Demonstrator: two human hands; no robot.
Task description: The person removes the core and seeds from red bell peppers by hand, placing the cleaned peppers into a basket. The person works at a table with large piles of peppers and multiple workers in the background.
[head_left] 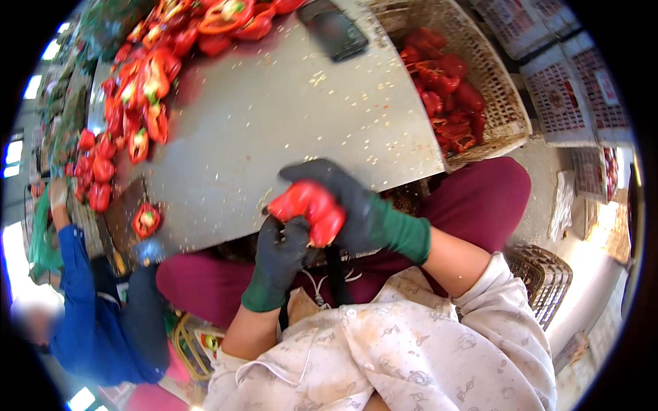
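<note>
Above my lap, at the near edge of the metal table [274, 130], a red bell pepper [317, 211] is held between both my hands. My right hand [349, 202], in a dark glove with a green cuff, curls over its far and right sides. From the lower left my left hand [279, 250], gloved the same way, grips the pepper with bent fingers. A small dark bit shows at the pepper's left end; I cannot make out what it is. The glove hides part of the pepper's right side.
Cut red peppers [154, 79] pile along the table's far left. A dark phone-like object [334, 31] lies at the back. Right of the table, a crate [504, 103] holds red pepper pieces [449, 89]. Pale seeds dot the tabletop. A co-worker in blue [96, 315] sits at the left.
</note>
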